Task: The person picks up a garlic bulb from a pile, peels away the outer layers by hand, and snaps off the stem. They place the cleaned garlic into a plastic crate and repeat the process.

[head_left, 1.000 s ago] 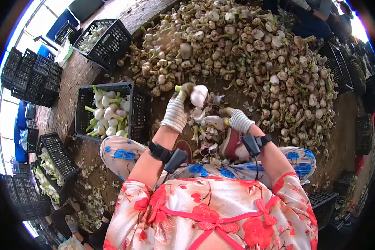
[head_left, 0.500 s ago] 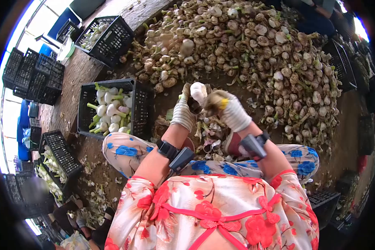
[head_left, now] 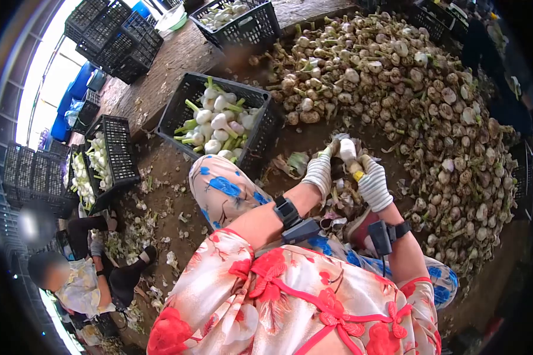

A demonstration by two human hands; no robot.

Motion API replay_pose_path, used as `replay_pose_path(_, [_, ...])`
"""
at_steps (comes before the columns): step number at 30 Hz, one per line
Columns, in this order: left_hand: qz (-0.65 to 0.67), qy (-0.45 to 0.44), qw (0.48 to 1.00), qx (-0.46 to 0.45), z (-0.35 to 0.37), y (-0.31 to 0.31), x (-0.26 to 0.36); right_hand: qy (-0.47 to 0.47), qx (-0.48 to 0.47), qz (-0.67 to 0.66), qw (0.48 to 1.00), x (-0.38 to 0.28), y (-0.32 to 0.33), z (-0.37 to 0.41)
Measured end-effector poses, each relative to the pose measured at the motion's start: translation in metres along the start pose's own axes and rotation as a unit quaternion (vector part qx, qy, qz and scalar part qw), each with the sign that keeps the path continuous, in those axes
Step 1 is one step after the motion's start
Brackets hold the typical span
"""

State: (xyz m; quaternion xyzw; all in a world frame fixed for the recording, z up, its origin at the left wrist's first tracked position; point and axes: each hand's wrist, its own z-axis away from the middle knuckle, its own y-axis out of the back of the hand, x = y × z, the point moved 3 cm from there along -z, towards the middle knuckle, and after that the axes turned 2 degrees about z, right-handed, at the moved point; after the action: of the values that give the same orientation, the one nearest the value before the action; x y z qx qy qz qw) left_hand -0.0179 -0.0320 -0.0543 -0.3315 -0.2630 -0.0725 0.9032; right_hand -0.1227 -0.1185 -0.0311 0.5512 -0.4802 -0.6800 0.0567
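Observation:
Between my hands is a white garlic bulb [head_left: 347, 149], its top end pale and smooth. My left hand [head_left: 318, 173], in a striped knit glove with dirty fingertips, is closed on the bulb's left side. My right hand [head_left: 373, 183], gloved the same way with a yellow patch near the fingers, is closed at the bulb's lower right end. Papery garlic peelings [head_left: 340, 198] lie below my hands. To the left, a black crate [head_left: 260, 133] holds several clean white bulbs with green stems. A large heap of unpeeled garlic [head_left: 391, 89] spreads ahead and to the right.
Another crate of garlic [head_left: 243, 32] stands at the back, with stacked black crates [head_left: 115, 44] farther left. More filled crates [head_left: 117, 154] sit at left. A seated person [head_left: 83, 284] is at lower left among scattered peelings [head_left: 139, 236].
The view has swung left, so the crate, heap and hands appear farther right. The seated person at lower left shows more fully. My right hand has shifted to the bulb's lower end.

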Motion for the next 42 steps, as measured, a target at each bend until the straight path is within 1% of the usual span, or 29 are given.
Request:
replay_pose_path(2, [-0.016,-0.016,1.000,-0.011,0.012,-0.003,0.017,-0.030,0.008,-0.287,0.957,0.001,-0.004,-0.004])
replay_pose_path(3, [-0.008,-0.024,1.000,0.003,0.021,-0.006,0.026,-0.048,-0.011,-0.321,0.946,0.000,-0.003,-0.005])
replay_pose_path(4, [0.000,-0.047,0.998,0.046,0.021,-0.006,0.037,-0.050,0.009,-0.329,0.943,0.000,-0.002,-0.004])
replay_pose_path(6, [0.046,-0.072,0.994,0.065,0.019,0.009,0.070,-0.179,-0.043,-0.430,0.884,0.016,0.001,-0.002])
replay_pose_path(7, [0.067,-0.075,0.991,0.088,0.021,0.017,0.082,-0.184,-0.056,-0.469,0.862,0.026,0.000,0.000])
replay_pose_path(8, [0.086,-0.075,0.987,0.111,0.022,0.025,0.094,-0.188,-0.051,-0.469,0.862,0.033,-0.002,0.001])
replay_pose_path(10, [0.114,-0.168,0.965,0.167,0.022,0.043,0.131,-0.191,-0.067,-0.455,0.867,0.041,-0.006,-0.001])
replay_pose_path(12, [0.226,-0.263,0.934,0.090,0.017,0.080,0.182,-0.181,-0.061,-0.458,0.868,0.044,-0.005,0.002])
replay_pose_path(14, [0.230,-0.307,0.922,0.058,0.036,0.105,0.223,-0.195,-0.091,-0.388,0.896,0.059,0.000,0.005])
replay_pose_path(15, [0.217,-0.305,0.925,0.065,0.044,0.117,0.236,-0.150,-0.097,-0.318,0.931,0.097,-0.016,0.004])
replay_pose_path(16, [0.204,-0.301,0.929,0.073,0.050,0.129,0.245,-0.270,-0.104,-0.377,0.880,0.072,-0.001,0.011])
replay_pose_path(17, [0.206,-0.327,0.914,0.121,0.055,0.140,0.251,-0.263,-0.103,-0.383,0.879,0.090,-0.009,0.013])
replay_pose_path(18, [0.167,-0.379,0.897,0.157,0.060,0.150,0.253,-0.257,-0.102,-0.389,0.879,0.111,-0.015,0.016])
replay_pose_path(21, [0.033,-0.406,0.877,0.256,0.068,0.174,0.242,-0.264,-0.104,-0.370,0.885,0.105,-0.001,0.018])
replay_pose_path(22, [-0.049,-0.448,0.836,0.313,0.054,0.193,0.238,-0.239,-0.069,-0.263,0.932,0.108,0.004,0.019])
replay_pose_path(23, [-0.110,-0.420,0.853,0.288,0.053,0.180,0.229,-0.270,-0.062,-0.291,0.916,0.129,0.000,0.023])
replay_pose_path(24, [-0.454,-0.424,0.688,0.376,0.026,0.207,0.228,-0.300,-0.056,-0.318,0.898,0.146,-0.007,0.025])
replay_pose_path(25, [-0.560,-0.438,0.636,0.301,0.008,0.221,0.216,-0.306,-0.067,-0.302,0.900,0.133,0.001,0.024])
replay_pose_path(26, [-0.678,-0.385,0.547,0.305,0.017,0.188,0.211,-0.313,-0.077,-0.286,0.903,0.119,0.009,0.023])
replay_pose_path(27, [-0.759,-0.324,0.498,0.268,0.007,0.180,0.207,-0.300,-0.079,-0.199,0.930,0.128,0.011,0.023])
replay_pose_path(28, [-0.814,-0.260,0.457,0.245,-0.009,0.187,0.201,-0.310,-0.079,-0.228,0.920,0.173,-0.001,0.031])
replay_pose_path(30, [-0.849,-0.277,0.397,0.214,-0.033,0.195,0.207,-0.350,-0.070,-0.255,0.899,0.152,0.009,0.029])
replay_pose_path(31, [-0.858,-0.258,0.379,0.232,-0.038,0.200,0.214,-0.349,-0.071,-0.251,0.900,0.154,0.010,0.031])
replay_pose_path(32, [-0.845,-0.254,0.408,0.234,-0.037,0.206,0.225,-0.351,-0.062,-0.264,0.896,0.158,0.011,0.035])
replay_pose_path(34, [-0.874,-0.223,0.365,0.230,-0.045,0.224,0.243,-0.354,-0.053,-0.274,0.892,0.149,0.014,0.027])
replay_pose_path(36, [-0.866,-0.218,0.389,0.228,-0.047,0.230,0.261,-0.438,-0.052,-0.282,0.852,0.120,0.018,0.027])
replay_pose_path(38, [-0.882,-0.178,0.385,0.204,-0.053,0.230,0.274,-0.456,-0.054,-0.278,0.844,0.127,0.013,0.030])
replay_pose_path(40, [-0.874,-0.214,0.361,0.246,-0.069,0.249,0.289,-0.456,-0.068,-0.277,0.843,0.127,0.009,0.030])
replay_pose_path(42, [-0.821,-0.267,0.448,0.231,-0.081,0.266,0.311,-0.439,-0.079,-0.258,0.857,0.133,0.007,0.029])
